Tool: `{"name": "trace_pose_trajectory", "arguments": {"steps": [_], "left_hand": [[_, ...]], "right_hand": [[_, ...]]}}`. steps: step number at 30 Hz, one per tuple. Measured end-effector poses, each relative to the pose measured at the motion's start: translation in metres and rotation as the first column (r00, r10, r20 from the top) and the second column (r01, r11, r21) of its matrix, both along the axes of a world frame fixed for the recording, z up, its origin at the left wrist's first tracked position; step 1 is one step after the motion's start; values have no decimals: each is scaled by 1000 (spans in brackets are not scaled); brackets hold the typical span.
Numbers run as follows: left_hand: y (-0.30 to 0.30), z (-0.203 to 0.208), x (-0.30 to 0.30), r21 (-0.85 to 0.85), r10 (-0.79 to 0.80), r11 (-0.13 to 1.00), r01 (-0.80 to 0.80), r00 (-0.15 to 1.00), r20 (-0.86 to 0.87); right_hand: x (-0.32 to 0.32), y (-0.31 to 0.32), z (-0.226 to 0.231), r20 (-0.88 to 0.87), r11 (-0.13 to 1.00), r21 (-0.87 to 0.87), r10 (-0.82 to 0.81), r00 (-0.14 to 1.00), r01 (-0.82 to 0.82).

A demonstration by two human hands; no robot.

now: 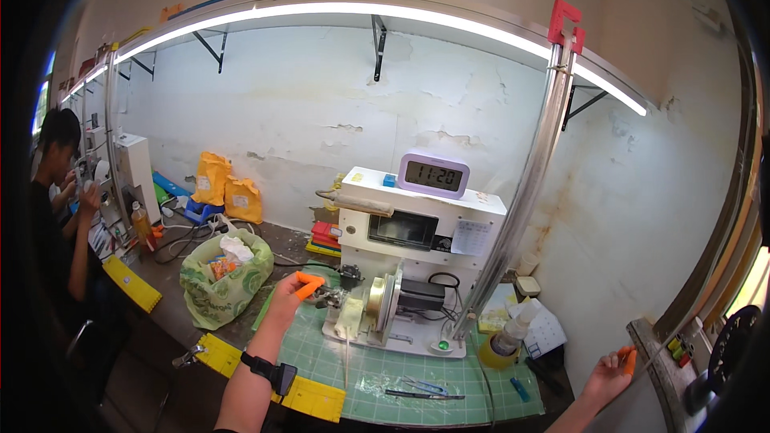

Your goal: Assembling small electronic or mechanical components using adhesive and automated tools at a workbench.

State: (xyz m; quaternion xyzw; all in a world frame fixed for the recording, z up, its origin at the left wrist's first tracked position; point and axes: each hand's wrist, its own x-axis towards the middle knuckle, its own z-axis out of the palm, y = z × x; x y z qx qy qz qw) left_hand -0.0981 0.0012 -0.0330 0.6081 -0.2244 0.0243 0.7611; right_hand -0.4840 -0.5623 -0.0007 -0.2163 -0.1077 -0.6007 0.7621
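My left hand [282,302], with orange finger covers [307,285] on its fingertips and a dark wristwatch [273,373] on its wrist, is raised beside the small metal spindle parts [330,298] of a white bench machine [425,228]. Its fingers are pinched together; whatever they hold is too small to make out. Off to the right, my right hand [605,382] is lifted clear of the mat, also with orange on its fingertips. Those fingers are curled closed, and I cannot make out what is in them. A round, pale yellow wheel [375,298] sits on the machine beside a black motor block [422,295].
A green cutting mat [373,405] carries tweezers [425,386] and a dark thin tool [423,394]. A bottle of yellow liquid [504,345] stands right of the machine's metal post [521,192]. Left are a green plastic bag [224,293] and yellow strips [315,398]. Another person [60,216] sits far left.
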Motion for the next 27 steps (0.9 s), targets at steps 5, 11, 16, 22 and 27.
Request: {"name": "trace_pose_trajectory", "arguments": {"steps": [5, 11, 16, 22, 27], "left_hand": [[2, -5, 2, -3, -2, 1000, 2, 1000, -5], [0, -1, -2, -4, 5, 1000, -5, 1000, -13], [0, 2, -6, -20, -6, 1000, 6, 1000, -17], [6, -1, -5, 23, 25, 999, -25, 1000, -12], [3, 3, 0, 44, 8, 999, -9, 999, 38]], "right_hand": [[-5, -12, -12, 35, 994, -93, -53, 998, 56], [-4, 20, 15, -37, 978, 53, -201, 979, 203], [-7, 21, 16, -44, 977, 52, -206, 977, 209], [3, 30, 32, -114, 973, 39, -221, 969, 227], [-14, -2, 19, -79, 973, -58, -226, 971, 222]]}}
